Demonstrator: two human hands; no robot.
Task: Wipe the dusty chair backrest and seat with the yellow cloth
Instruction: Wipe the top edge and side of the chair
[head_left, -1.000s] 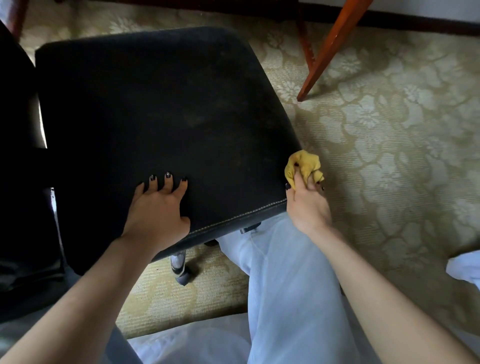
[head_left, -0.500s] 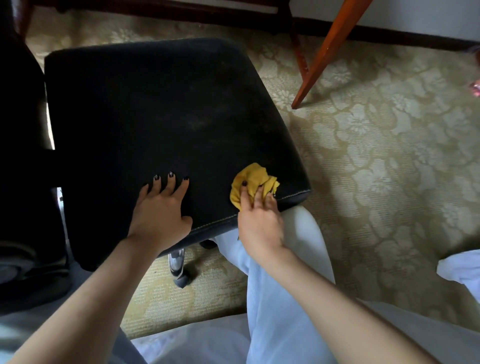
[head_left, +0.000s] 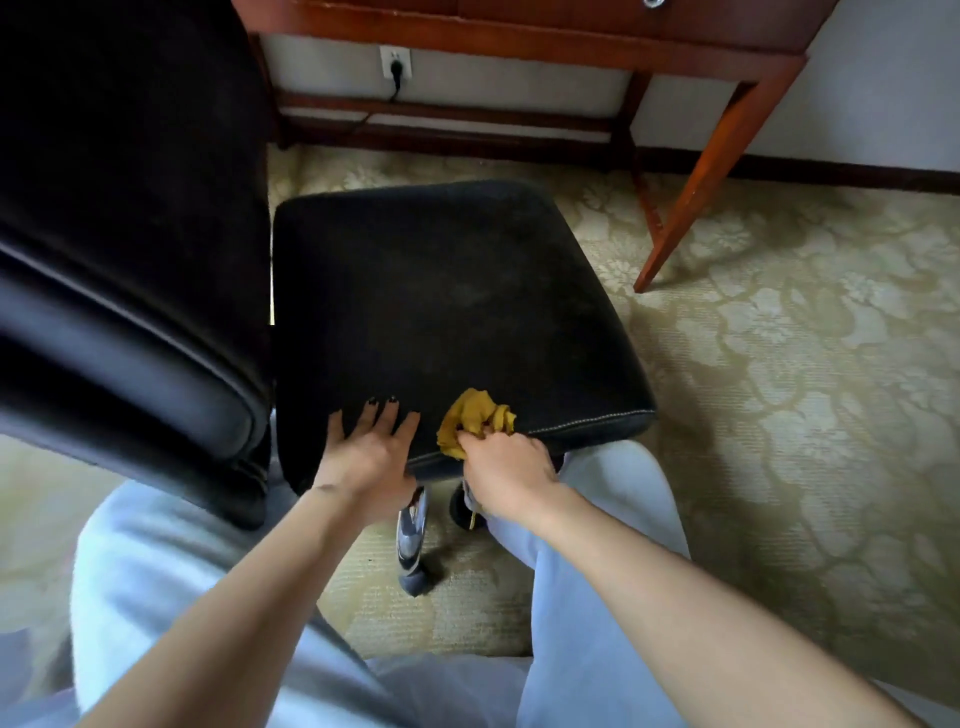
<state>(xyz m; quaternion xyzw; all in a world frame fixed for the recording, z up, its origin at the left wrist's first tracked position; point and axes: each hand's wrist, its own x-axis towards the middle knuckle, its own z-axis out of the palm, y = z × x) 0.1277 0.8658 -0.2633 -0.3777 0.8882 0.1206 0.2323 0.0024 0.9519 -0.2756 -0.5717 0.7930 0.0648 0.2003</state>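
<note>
The right hand (head_left: 506, 467) had its grip bunched round the yellow cloth (head_left: 475, 418), which sat crumpled on the near edge of the seat (head_left: 452, 301). From that grip nearly all the seat stretched away toward 12 o'clock, so the next stroke probably had to push forward. The left hand (head_left: 371, 447) lay flat, fingers straight, just beside the cloth at 9 o'clock. The backrest (head_left: 119, 249) stood at 10 o'clock, nearer the left hand.
</note>
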